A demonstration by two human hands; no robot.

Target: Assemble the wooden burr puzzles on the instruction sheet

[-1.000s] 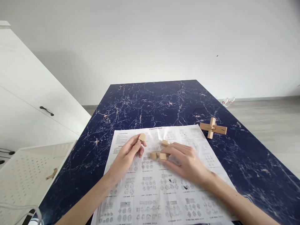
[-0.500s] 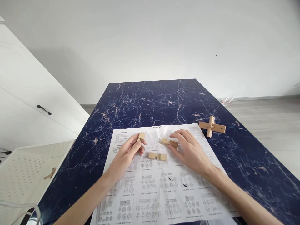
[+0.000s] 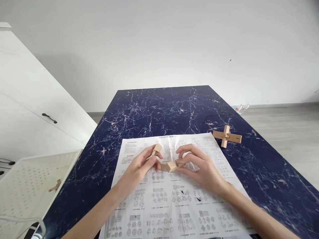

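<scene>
My left hand (image 3: 143,163) is closed around a light wooden notched puzzle piece (image 3: 157,148), its squared end sticking up past the fingertips. Low over the printed sheet (image 3: 159,186), my right hand (image 3: 199,162) pinches another notched wooden piece (image 3: 171,166) between thumb and fingers. A block end (image 3: 163,167) of what looks like a third piece shows just left of it, close to my left fingertips. Where these two overlap, I cannot tell whether they touch. The sheet carries rows of small diagrams and text.
A cross-shaped wooden assembly (image 3: 226,136) lies on the dark blue marbled table (image 3: 159,113), past the sheet's upper right corner. On the left, a white perforated surface (image 3: 30,179) bears a small wooden cross (image 3: 54,186). Clear bottles (image 3: 242,108) stand on the floor beyond the table.
My right hand has moved left and nearer to me with its piece, down to the piece on the sheet. My left hand has shifted slightly right, still gripping its piece.
</scene>
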